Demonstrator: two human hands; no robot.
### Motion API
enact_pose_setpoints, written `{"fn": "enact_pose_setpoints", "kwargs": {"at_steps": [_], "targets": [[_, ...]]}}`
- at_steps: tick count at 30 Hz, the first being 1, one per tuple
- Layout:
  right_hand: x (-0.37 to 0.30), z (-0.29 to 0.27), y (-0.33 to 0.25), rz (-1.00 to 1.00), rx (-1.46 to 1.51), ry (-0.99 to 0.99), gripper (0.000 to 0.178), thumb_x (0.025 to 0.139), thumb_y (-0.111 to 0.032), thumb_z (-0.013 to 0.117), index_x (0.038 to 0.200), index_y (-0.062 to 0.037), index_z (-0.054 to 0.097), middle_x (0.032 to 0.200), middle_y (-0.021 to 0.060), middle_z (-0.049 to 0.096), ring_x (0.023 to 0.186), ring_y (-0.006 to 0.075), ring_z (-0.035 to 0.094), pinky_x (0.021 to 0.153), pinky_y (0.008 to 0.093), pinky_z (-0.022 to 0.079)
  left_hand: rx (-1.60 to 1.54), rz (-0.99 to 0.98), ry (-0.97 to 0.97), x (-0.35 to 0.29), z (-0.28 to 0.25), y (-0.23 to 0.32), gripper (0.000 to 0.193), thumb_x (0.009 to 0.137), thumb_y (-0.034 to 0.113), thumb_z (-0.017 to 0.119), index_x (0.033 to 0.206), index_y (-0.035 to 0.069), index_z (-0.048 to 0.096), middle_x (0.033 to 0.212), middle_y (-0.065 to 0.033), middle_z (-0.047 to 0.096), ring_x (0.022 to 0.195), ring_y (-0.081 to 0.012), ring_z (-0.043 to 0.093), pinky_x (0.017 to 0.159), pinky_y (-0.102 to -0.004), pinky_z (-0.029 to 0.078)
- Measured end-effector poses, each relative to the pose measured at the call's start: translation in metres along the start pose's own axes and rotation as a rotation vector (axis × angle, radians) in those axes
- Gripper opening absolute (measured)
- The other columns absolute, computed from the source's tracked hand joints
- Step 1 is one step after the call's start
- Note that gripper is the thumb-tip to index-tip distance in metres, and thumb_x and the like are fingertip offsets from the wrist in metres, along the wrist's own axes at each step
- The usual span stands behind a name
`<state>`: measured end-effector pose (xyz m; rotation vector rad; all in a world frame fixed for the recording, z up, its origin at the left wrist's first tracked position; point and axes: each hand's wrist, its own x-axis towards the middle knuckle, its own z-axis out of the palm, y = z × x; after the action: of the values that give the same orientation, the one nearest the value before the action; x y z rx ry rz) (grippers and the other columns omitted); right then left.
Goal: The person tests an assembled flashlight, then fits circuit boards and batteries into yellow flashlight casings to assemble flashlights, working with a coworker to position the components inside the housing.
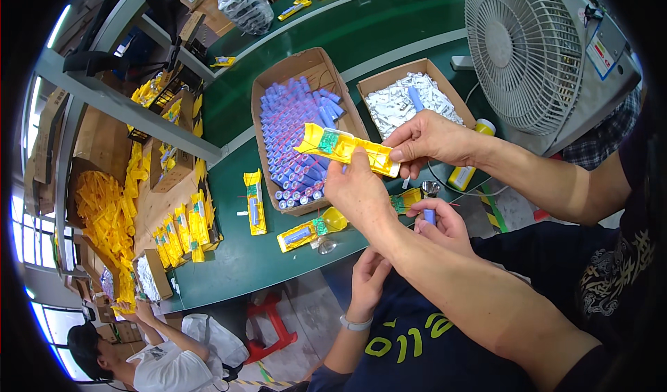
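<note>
Above the near edge of a box of cells, both my hands hold a yellow plastic housing [379,157] with a green circuit board [328,140] at its left end. My left hand [361,194] grips it from below with the thumb on top. My right hand [434,142] pinches its right end. Thin wires show along the housing. Below them, a co-worker's hand [448,229] holds a blue cylindrical battery cell [429,216]; that person's other hand [369,281] is nearby. On the green table, further yellow housings [255,201] with boards and cells lie beside the box.
The cardboard box [260,86] holds many blue cells. A smaller box [458,103] holds white pieces. A fan [524,44] stands at the right, a yellow bottle [472,159] below it. Yellow housings [104,201] pile at the left, where another person [167,364] works.
</note>
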<state>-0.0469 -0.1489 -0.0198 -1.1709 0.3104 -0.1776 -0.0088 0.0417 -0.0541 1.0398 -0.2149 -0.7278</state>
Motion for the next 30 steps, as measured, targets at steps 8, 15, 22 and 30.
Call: {"fn": "enact_pose_setpoints", "kwargs": {"at_steps": [8,15,22,30], "targets": [[-0.001,-0.005,0.003,0.033,-0.024,0.019,0.028,0.092,0.001,0.052,0.120,-0.0014,0.050,0.112,0.0078,0.058,0.087,0.0079,0.054,0.079,0.0235,0.047,0.088,0.070,0.057,0.003,-0.002,0.006,0.025,0.094,-0.001,0.052,0.119,-0.004,0.054,0.113,-0.0073,0.061,0.107,-0.0149,0.057,0.095,-0.0289,0.044],[0.005,-0.006,0.012,-0.183,-0.202,0.005,0.028,0.095,-0.002,0.050,0.123,-0.0038,0.049,0.109,0.0052,0.060,0.084,0.0069,0.054,0.066,0.0203,0.044,0.057,0.132,0.030,-0.001,-0.025,-0.011,0.026,0.096,0.007,0.055,0.121,-0.004,0.054,0.116,-0.0084,0.062,0.104,-0.0152,0.059,0.090,-0.0290,0.047],[0.032,0.020,0.017,-0.152,-0.152,0.001,0.053,0.090,0.000,0.057,0.138,-0.0025,0.036,0.125,0.0123,0.052,0.095,0.0124,0.058,0.079,0.0244,0.048,0.055,0.119,0.028,0.008,-0.028,-0.013,0.029,0.096,0.009,0.056,0.122,-0.003,0.054,0.117,-0.0083,0.062,0.104,-0.0154,0.059,0.089,-0.0288,0.047],[0.070,0.069,-0.002,-0.284,-0.174,0.121,0.060,0.089,0.001,0.060,0.141,-0.0019,0.031,0.130,0.0147,0.049,0.100,0.0143,0.058,0.083,0.0264,0.048,0.057,0.127,0.100,0.011,-0.004,0.001,0.026,0.096,0.008,0.056,0.119,-0.003,0.055,0.110,-0.0069,0.063,0.099,-0.0137,0.060,0.086,-0.0269,0.047]]}}
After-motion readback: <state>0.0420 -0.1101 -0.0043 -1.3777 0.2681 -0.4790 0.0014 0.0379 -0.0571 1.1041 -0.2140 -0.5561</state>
